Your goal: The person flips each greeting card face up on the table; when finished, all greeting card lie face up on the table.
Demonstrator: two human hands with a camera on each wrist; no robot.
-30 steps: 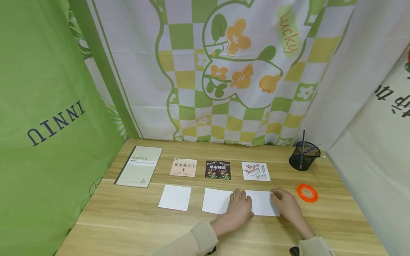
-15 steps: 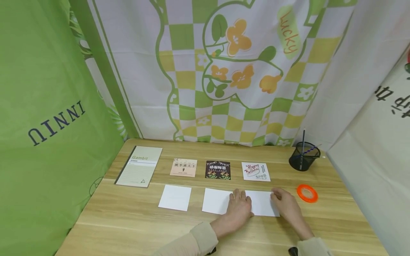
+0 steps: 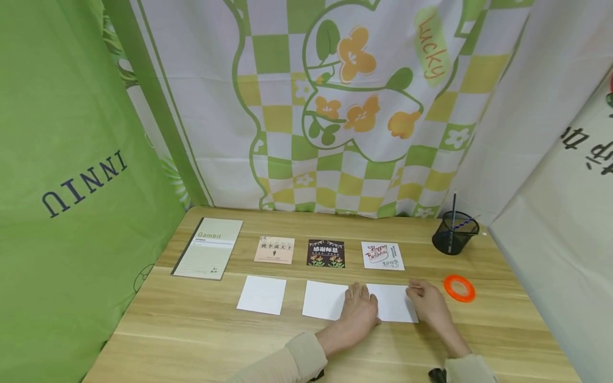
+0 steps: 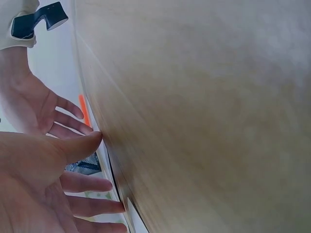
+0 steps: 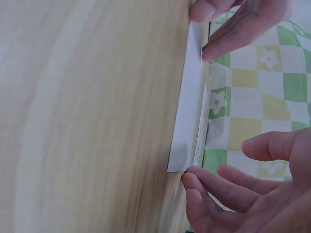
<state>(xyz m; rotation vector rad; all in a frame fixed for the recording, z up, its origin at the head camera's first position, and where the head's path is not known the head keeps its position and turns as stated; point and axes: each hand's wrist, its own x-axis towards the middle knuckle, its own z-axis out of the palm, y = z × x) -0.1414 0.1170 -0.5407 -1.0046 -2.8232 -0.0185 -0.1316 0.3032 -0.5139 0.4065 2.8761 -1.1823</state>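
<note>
The rightmost white card (image 3: 394, 303) is plain, four-sided and matt, with straight edges. It lies flat on the table (image 3: 191, 332), in front of the birthday card (image 3: 382, 256) and to the right of the middle white card (image 3: 323, 300). The left hand (image 3: 358, 308) rests with fingers extended over the adjoining edges of these two white cards. The right hand (image 3: 431, 306) is at the opposite edge, fingers loosely bent.

The right wrist view shows the right thumb standing apart from the fingers, with fingertips at the card's corner; the head view does not show this gap. The left wrist view shows the palm sides of both hands and a dark bracket (image 4: 41, 20) at the right sleeve, mostly cut off in the head view.

The table has a light wood-grain surface. A checked floral curtain (image 3: 275, 127) hangs behind it; green fabric (image 3: 62, 266) hangs at left.
</note>
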